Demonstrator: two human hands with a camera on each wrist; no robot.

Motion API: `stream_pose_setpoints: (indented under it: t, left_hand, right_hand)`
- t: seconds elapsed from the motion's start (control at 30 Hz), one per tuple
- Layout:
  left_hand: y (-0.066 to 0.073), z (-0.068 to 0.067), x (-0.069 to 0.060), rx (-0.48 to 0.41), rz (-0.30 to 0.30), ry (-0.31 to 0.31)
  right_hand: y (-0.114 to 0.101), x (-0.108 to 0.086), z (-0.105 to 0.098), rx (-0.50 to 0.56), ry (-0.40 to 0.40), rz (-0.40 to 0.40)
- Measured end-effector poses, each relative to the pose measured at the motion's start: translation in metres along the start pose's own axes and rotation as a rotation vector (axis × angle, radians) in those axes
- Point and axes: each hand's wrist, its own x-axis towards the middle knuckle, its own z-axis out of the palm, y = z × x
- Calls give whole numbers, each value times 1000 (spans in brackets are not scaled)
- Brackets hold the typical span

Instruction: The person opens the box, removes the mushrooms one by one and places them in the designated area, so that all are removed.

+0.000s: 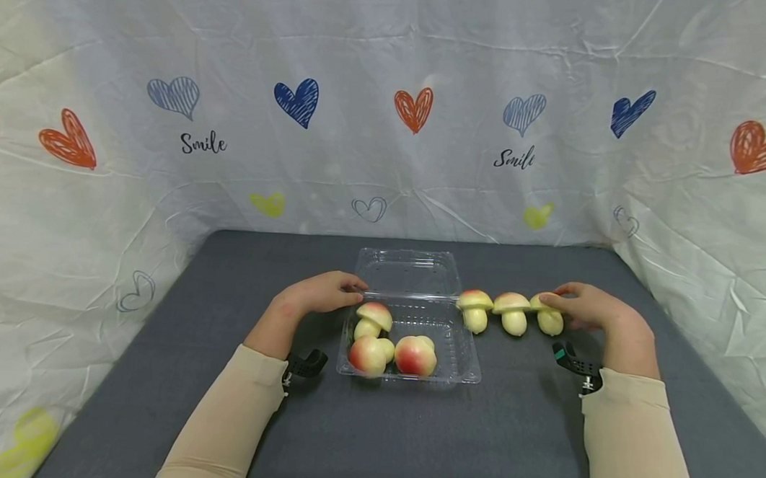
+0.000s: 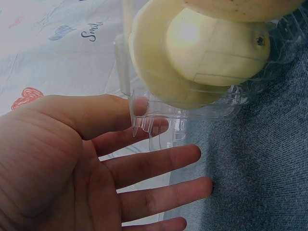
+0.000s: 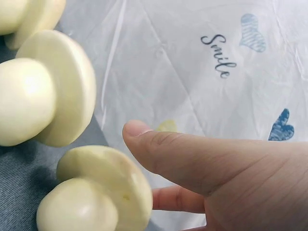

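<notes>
A clear plastic clamshell box stands with its lid tipped back. In it lie three toy mushrooms, one upright mushroom and two with red-tinged caps facing up. My left hand pinches the box's left rim between thumb and index finger, the other fingers spread. Three more mushrooms stand in a row right of the box. My right hand is at the rightmost mushroom, its thumb apart from the cap and its other fingers partly hidden behind it.
The left and middle mushrooms of the row stand close beside the box's right edge. A dark grey cloth covers the table. Behind hangs a white sheet printed with hearts and "Smile".
</notes>
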Motion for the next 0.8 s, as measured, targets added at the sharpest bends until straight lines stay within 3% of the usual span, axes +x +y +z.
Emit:
stream_pose_setpoints:
  t: [0.3, 0.8]
  left_hand:
    - [0, 0, -1, 4, -7, 4]
    - [2, 1, 0, 1, -24, 5]
  right_hand:
    - [-26, -16, -4, -57, 122, -78]
    - [-74, -36, -1, -51, 190, -240]
